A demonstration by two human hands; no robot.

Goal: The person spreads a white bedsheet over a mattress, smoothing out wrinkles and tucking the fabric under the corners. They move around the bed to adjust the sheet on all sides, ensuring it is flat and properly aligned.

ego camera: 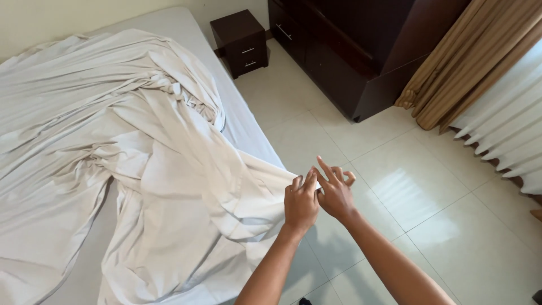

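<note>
Both hands meet at the corner of a rumpled white sheet (169,169) that spills off the mattress (186,28) toward the tiled floor (451,226). The left hand (301,204) pinches the sheet's edge, fingers curled. The right hand (336,192) touches it, seemingly gripping the same corner with 2 fingers raised. A dark nightstand (241,42) stands beyond.

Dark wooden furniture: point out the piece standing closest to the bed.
The small nightstand with two drawers, right beside the mattress at its far end. The large dark cabinet stands farther off, across the tiled floor.
</note>
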